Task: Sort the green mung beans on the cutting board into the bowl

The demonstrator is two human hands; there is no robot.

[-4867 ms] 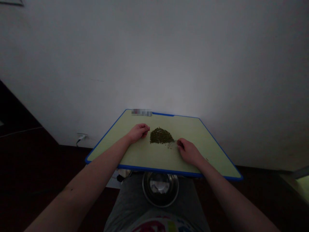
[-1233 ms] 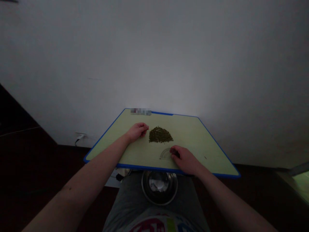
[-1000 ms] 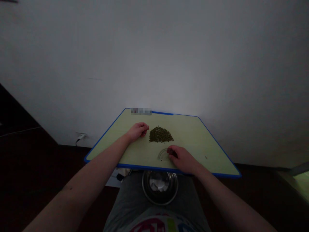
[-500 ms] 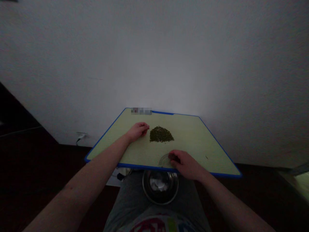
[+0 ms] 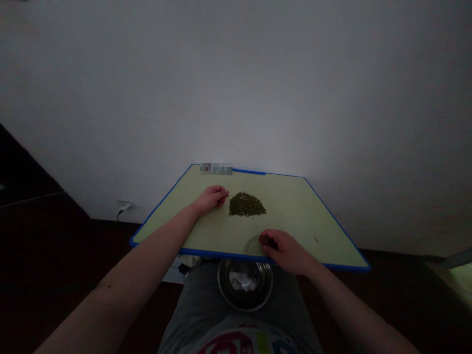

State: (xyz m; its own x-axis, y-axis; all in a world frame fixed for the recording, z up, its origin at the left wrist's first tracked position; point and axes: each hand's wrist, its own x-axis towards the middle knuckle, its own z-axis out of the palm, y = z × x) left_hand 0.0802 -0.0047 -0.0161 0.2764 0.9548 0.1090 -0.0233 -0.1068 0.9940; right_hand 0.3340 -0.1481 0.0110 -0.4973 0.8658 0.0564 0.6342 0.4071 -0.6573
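Right hand (image 5: 285,250) pinching clear protractor (image 5: 252,244); left hand (image 5: 211,199) curled (can't tell if gripping) beside green heap (image 5: 246,204).

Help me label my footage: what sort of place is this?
Probably a room in a home: a plain wall with a plug in it, a blue-edged table, and a metal bowl at the person's lap.

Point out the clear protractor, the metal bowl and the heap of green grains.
Clear protractor (image 5: 252,244): head view, on its exposed curved scale.
Metal bowl (image 5: 246,302): head view, on its near inner wall.
Heap of green grains (image 5: 246,205): head view, on its middle.
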